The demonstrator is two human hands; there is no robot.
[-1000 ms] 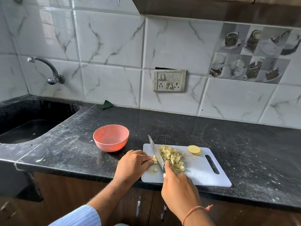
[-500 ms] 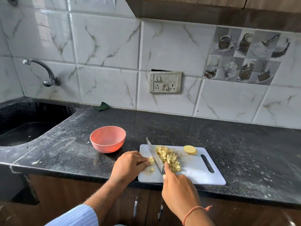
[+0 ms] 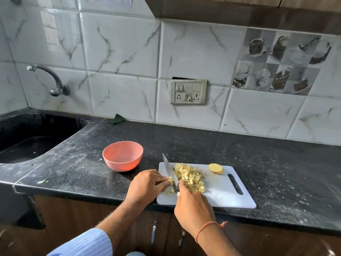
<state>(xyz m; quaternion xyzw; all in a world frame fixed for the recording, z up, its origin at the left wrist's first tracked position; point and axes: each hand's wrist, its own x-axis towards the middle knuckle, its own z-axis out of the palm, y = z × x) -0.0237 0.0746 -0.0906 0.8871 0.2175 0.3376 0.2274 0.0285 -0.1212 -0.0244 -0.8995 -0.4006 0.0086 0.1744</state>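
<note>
Your left hand is pinching pale yellow potato strips at 9 o'clock on the white plastic cutting board, knuckles guiding the steel knife your right hand is gripping. Diced cubes are sitting heaped right of the blade, leaving the cut clear. Round slices are lying at 1 o'clock; the pink plastic bowl is sitting at 10 o'clock, blocking nothing.

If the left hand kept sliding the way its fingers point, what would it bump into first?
Probably the knife. The left hand points right across the cutting board, pinching a potato piece, and the blade, gripped by the right hand, stands just beyond that piece, with the diced pile behind it.
</note>
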